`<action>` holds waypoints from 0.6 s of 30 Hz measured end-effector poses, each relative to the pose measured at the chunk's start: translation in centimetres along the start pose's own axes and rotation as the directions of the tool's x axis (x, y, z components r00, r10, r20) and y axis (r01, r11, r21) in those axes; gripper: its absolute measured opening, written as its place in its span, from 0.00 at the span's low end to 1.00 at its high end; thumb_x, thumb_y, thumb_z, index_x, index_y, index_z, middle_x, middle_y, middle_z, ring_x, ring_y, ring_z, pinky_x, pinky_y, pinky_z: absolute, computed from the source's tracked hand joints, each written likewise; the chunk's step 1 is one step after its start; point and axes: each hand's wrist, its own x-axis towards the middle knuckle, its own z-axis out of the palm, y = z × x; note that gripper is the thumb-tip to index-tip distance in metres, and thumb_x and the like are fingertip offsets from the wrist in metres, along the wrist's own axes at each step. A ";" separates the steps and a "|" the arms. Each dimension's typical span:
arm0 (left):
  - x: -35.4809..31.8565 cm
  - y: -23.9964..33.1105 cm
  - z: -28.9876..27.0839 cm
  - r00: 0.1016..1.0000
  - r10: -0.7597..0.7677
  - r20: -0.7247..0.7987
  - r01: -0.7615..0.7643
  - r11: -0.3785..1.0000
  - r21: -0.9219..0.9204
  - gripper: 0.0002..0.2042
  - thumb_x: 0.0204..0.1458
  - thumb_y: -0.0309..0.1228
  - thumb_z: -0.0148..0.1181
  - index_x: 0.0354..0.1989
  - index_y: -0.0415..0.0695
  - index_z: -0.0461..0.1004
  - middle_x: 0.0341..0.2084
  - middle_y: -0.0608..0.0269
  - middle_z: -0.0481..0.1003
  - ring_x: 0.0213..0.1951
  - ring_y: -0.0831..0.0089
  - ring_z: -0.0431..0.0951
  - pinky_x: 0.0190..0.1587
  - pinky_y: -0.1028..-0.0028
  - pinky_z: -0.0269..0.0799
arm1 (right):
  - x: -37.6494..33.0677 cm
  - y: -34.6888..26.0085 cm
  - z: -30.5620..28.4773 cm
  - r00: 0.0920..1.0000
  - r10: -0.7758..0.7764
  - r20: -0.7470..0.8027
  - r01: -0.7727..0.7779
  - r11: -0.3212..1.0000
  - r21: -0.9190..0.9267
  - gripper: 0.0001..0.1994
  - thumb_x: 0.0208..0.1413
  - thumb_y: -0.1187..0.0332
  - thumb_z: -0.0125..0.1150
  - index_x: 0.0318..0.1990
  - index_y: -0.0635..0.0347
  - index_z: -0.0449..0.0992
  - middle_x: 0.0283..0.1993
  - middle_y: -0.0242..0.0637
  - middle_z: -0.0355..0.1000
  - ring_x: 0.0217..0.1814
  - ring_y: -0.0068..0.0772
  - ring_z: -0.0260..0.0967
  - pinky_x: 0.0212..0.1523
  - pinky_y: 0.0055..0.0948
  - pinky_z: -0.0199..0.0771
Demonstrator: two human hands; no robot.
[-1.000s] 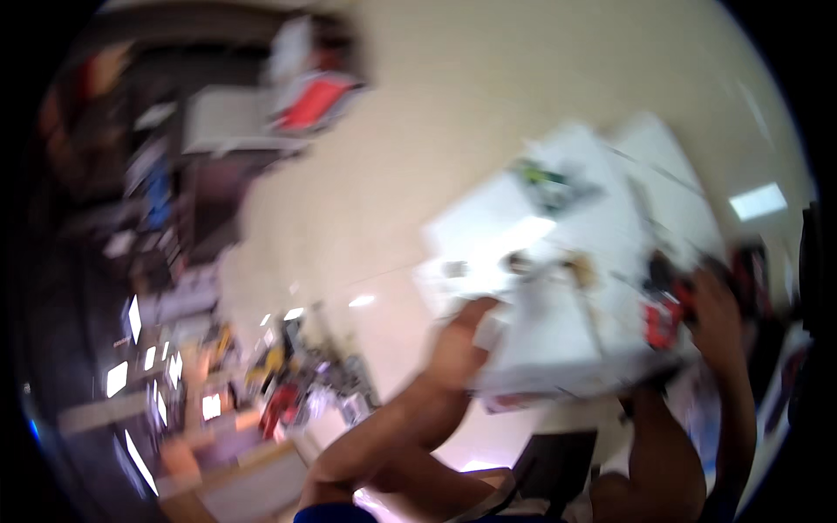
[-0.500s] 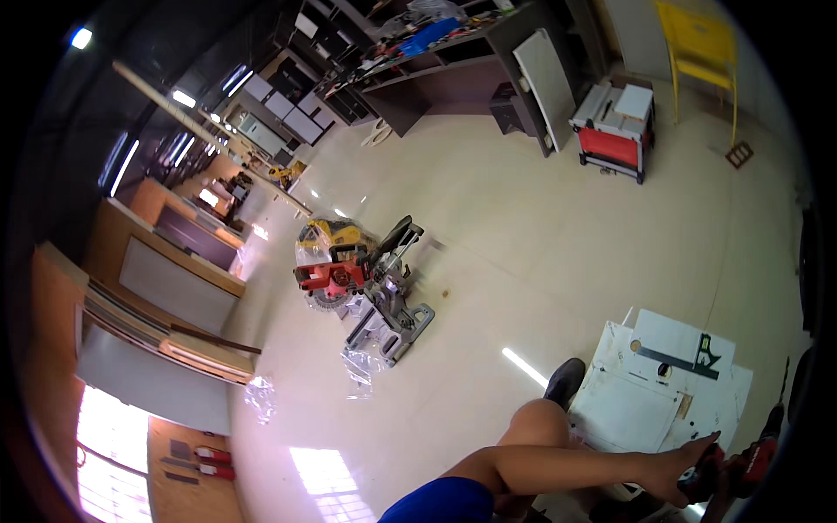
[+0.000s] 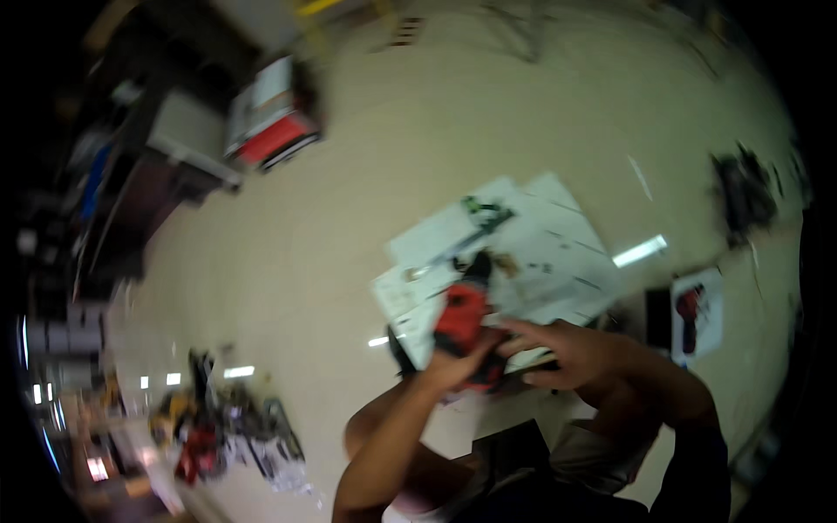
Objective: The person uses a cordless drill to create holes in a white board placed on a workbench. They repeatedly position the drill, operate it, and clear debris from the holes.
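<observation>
In front of me is a red and black cordless drill (image 3: 462, 315), its dark nose pointing away over a white board (image 3: 558, 222). My left hand (image 3: 455, 368) is closed around the drill's lower part. My right hand (image 3: 562, 350) is beside it, thumb and fingers apart, fingertips close to the tool; motion blur hides whether they touch it. A try square (image 3: 475, 234) with a green stock and a dark blade lies on the board's far part. Dark marks and a brownish patch show on the board's top.
A red and grey table saw (image 3: 277, 131) stands at the far left, beside a dark workbench (image 3: 131, 218). A red mitre saw (image 3: 199, 449) sits on the floor at lower left. Right of me, a white panel (image 3: 708, 327) shows a red drill shape; a dark heap (image 3: 741, 192) lies beyond.
My view has swung right, bringing the board and both hands from the lower right to the middle. The drill is now over the board, and my right hand shows apart from it.
</observation>
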 end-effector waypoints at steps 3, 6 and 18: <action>-3.6 2.7 -0.7 0.982 -0.083 -0.172 0.083 0.997 -0.011 0.14 0.63 0.23 0.59 0.56 0.40 0.73 0.33 0.67 0.74 0.32 0.79 0.76 0.37 0.76 0.73 | -2.8 7.7 -3.2 0.990 -0.097 0.101 0.091 0.994 0.066 0.28 0.61 0.74 0.60 0.68 0.66 0.65 0.50 0.51 0.81 0.53 0.41 0.82 0.55 0.34 0.79; 2.3 4.2 -6.3 0.945 -0.293 -0.146 0.311 0.942 0.127 0.16 0.58 0.17 0.57 0.55 0.40 0.73 0.31 0.67 0.76 0.32 0.78 0.76 0.38 0.74 0.74 | 0.0 17.5 -8.2 0.983 -0.092 -0.162 0.071 0.989 -0.129 0.22 0.58 0.76 0.58 0.62 0.64 0.71 0.52 0.46 0.80 0.50 0.39 0.80 0.50 0.37 0.79; 10.4 4.8 -4.4 0.889 -0.451 0.075 0.290 0.683 0.670 0.14 0.47 0.25 0.67 0.44 0.42 0.79 0.38 0.60 0.82 0.37 0.65 0.84 0.43 0.68 0.79 | 4.5 32.9 1.5 0.790 -0.589 -0.171 0.426 0.728 -0.537 0.13 0.54 0.71 0.62 0.47 0.62 0.79 0.57 0.43 0.71 0.70 0.47 0.65 0.75 0.44 0.61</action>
